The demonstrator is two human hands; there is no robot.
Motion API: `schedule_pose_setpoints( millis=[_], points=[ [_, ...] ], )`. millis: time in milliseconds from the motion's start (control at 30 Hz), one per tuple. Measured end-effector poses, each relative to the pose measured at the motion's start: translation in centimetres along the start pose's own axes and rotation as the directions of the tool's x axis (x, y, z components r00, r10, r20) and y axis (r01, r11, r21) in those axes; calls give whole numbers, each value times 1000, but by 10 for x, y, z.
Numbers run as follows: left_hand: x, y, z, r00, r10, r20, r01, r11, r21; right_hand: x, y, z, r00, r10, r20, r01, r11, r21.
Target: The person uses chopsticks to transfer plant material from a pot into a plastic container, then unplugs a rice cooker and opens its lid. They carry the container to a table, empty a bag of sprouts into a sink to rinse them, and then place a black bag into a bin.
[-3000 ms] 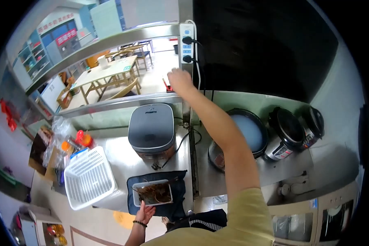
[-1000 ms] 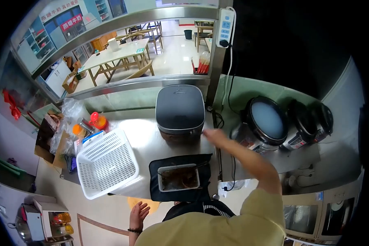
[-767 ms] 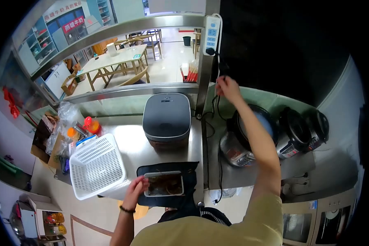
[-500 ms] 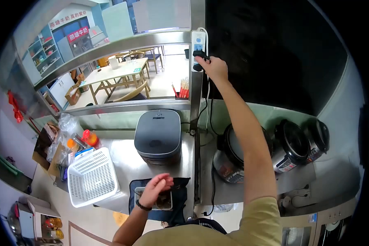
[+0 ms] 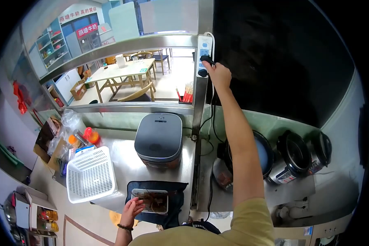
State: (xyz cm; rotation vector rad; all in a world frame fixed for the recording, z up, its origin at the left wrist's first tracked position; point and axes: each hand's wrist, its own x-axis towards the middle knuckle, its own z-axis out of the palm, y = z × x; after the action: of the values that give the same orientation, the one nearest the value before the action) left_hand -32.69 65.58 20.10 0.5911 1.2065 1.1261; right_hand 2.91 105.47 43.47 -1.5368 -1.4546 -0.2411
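My right hand (image 5: 219,75) is raised to the white power strip (image 5: 204,46) on the metal post, its fingers closed on a black plug (image 5: 207,60). A second black plug (image 5: 202,73) sits just below in the strip. Low down, my left hand (image 5: 132,209) has its fingers apart and holds nothing, beside a white-rimmed tray (image 5: 166,203) with brown contents. That tray rests on a dark cloth (image 5: 177,199). Behind it stands a dark rice cooker (image 5: 158,137) with its lid down.
A white perforated basket (image 5: 91,176) stands on the left of the metal counter (image 5: 125,155), near bottles with red and orange caps. Several pressure cookers line the right side, one of them (image 5: 293,153) behind my right arm. A wooden table (image 5: 123,69) shows through the window opening.
My left hand has moved left and down, off the tray, uncovering its contents. My right hand stays at the plug. The view has shifted slightly.
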Motion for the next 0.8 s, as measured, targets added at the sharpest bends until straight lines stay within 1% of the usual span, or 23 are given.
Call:
schedule_pose_setpoints(
  millis=[100, 233, 300, 333, 400, 500, 600, 700, 767, 800],
  points=[
    [0, -5, -5, 1000, -23, -9, 23, 1000, -13, 1, -2, 0, 1000, -3, -11, 3, 1000, 8],
    [2, -3, -1, 999, -30, 37, 30, 1000, 1, 7, -8, -4, 1000, -7, -2, 7, 1000, -30],
    [2, -1, -1, 998, -36, 45, 35, 999, 10, 11, -12, -7, 996, 15, 88, -8, 997, -80],
    [2, 0, -2, 998, -31, 50, 30, 999, 13, 12, -14, -9, 996, 14, 87, -8, 997, -80],
    [2, 2, -5, 998, -22, 55, 22, 1000, 14, 12, -18, -10, 987, 70, 146, -53, 991, -120],
    [-1, 2, -11, 999, -13, 36, 12, 1000, 19, 9, -19, -10, 981, 92, 173, -69, 988, -140],
    [-4, -2, -22, 999, -36, -8, 36, 999, 26, 8, -21, -9, 973, 106, 207, -75, 986, -151],
    [-8, -4, -30, 1000, -28, -10, 28, 1000, -7, 7, -17, -2, 983, 76, 167, -45, 982, -183],
    [-12, -2, -31, 999, -25, -43, 24, 1000, -15, 9, -16, -1, 987, 58, 151, -27, 980, -197],
    [-12, -2, -33, 999, -26, -45, 25, 1000, -17, 12, -17, -3, 972, 126, 197, -95, 983, -157]
  ],
)
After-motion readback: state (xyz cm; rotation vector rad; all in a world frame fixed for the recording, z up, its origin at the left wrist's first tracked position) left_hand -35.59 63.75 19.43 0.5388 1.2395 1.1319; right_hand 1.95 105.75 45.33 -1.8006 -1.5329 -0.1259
